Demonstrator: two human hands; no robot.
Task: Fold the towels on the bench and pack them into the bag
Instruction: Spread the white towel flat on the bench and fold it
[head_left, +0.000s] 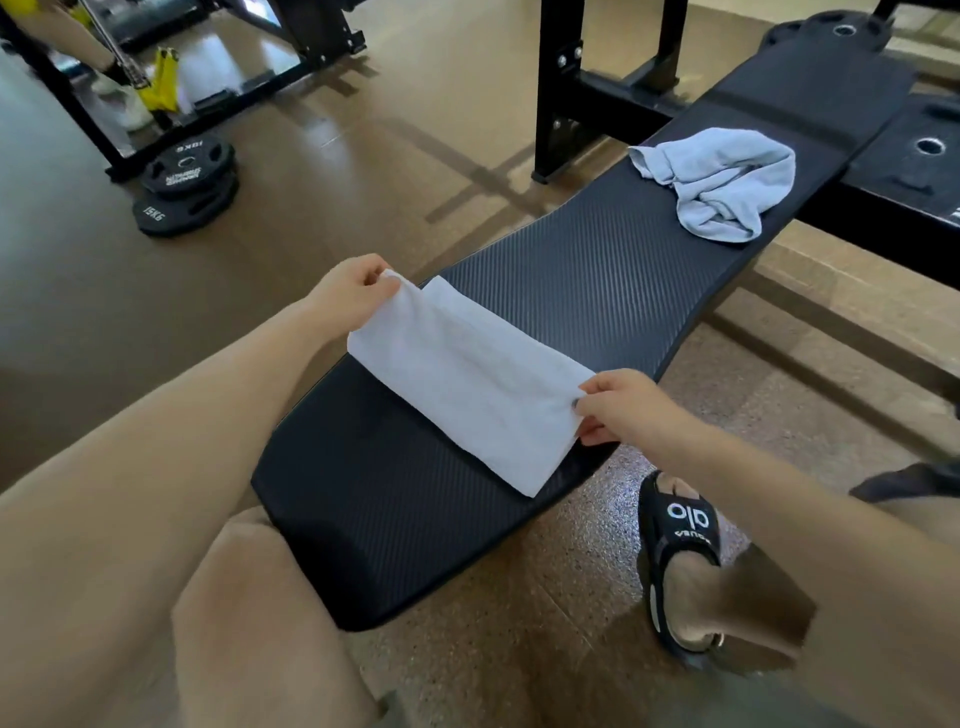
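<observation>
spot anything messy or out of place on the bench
The blue towel lies crumpled in a heap at the far end of the bench, not yet folded. The white towel looks neat, pinched by the left hand and right hand.

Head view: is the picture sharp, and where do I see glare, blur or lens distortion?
Head view: the white towel, both hands (left, right) and the bench are fairly sharp; light glares on the speckled floor beside the sandal; wide-angle distortion curves the bench and swells the forearms near the edges; the lower right corner looks smeared.
</observation>
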